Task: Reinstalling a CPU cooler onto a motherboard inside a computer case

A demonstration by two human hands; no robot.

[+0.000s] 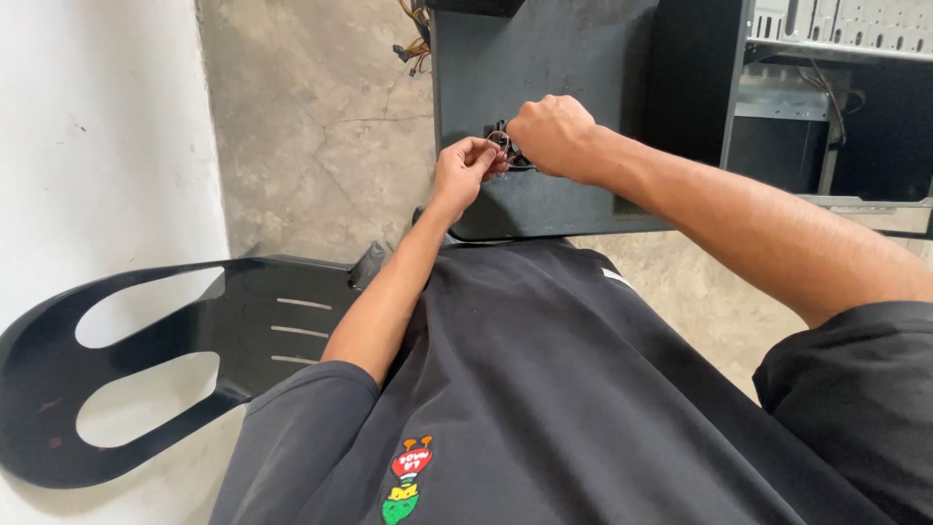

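Observation:
A black computer case panel [544, 68] lies flat in front of me on the concrete floor. Over its near half, my left hand [465, 167] pinches a small bundle of thin wires [503, 146] between thumb and fingers. My right hand [551, 131] is closed around the same wire bundle from the right, knuckles up. The two hands almost touch, and they hide most of the wires.
A black plastic chair [146, 350] with cut-out openings stands at my left beside a white wall [97, 126]. The open metal case frame [826, 97] sits at the upper right. Loose coloured cables [416, 39] lie on the floor behind the panel.

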